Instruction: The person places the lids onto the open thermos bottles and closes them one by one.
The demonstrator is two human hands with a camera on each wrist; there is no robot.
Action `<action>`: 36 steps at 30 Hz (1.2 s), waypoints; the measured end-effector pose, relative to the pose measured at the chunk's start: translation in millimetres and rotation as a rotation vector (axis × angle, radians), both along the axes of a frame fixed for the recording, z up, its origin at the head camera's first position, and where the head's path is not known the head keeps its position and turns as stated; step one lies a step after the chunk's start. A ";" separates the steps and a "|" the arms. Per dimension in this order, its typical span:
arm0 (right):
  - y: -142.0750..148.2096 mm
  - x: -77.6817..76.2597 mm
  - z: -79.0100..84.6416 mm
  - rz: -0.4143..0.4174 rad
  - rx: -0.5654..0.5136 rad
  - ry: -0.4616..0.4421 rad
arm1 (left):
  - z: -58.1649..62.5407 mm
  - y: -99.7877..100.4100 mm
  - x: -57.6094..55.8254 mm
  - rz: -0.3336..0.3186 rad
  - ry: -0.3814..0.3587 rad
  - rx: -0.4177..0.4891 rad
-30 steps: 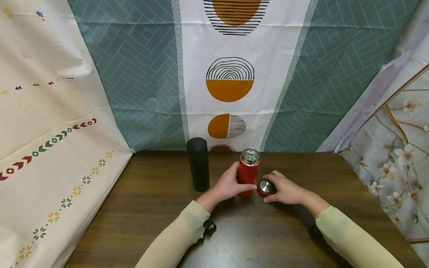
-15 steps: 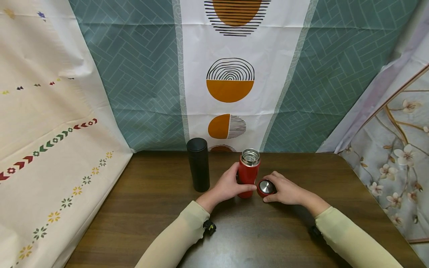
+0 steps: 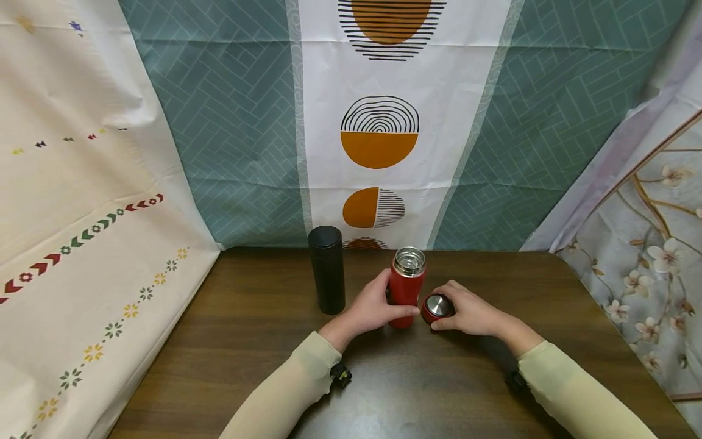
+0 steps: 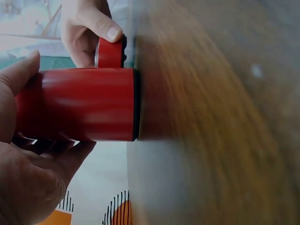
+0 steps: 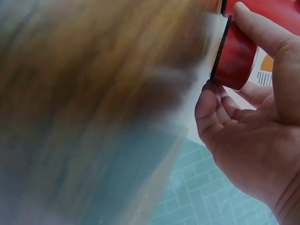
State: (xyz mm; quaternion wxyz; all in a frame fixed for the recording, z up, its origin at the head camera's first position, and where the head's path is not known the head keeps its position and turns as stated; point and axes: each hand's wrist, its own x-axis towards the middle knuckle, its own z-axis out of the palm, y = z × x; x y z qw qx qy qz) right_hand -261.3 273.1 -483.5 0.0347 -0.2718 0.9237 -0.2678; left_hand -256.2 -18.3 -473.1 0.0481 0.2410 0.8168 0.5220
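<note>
Nearest, two pale sleeves (image 3: 285, 390) reach forward over the brown tabletop (image 3: 247, 341), a small black device (image 3: 340, 374) under the left wrist. The right hand (image 3: 468, 311) pinches a red cap (image 3: 439, 306) between thumb and fingers, its silver top facing up and its dark underside down; in the right wrist view it seems to hang just above the tabletop. The left hand (image 3: 375, 305) grips a red bottle (image 3: 406, 289) round its side, thumb in front, fingers behind.

The bottle's long axis runs upright, between the two hands, its bare steel mouth (image 3: 409, 261) above both. The cap sits low, to the right of the left thumb and just beside the bottle's lower part, well below that mouth; whether cap and bottle touch I cannot tell. The right hand is the nearer to the cap's outer side.

Beyond the left hand and to its left, a black cylinder (image 3: 327, 271) stands upright, touched by neither hand. Farthest ahead of both hands hangs a patterned teal cloth (image 3: 230, 122).
</note>
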 end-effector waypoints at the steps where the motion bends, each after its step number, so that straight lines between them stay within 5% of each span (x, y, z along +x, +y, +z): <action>1: 0.3 0.1 0.4 -0.003 -0.004 0.000 | 0.1 -0.7 0.8 -0.003 0.002 0.000; 21: -2.7 12.1 32.5 -0.004 -0.091 0.034 | 4.0 -28.7 22.1 -0.053 0.003 0.056; 36: -20.5 31.5 74.3 0.113 -0.193 0.073 | 7.5 -53.0 50.1 -0.076 -0.020 0.020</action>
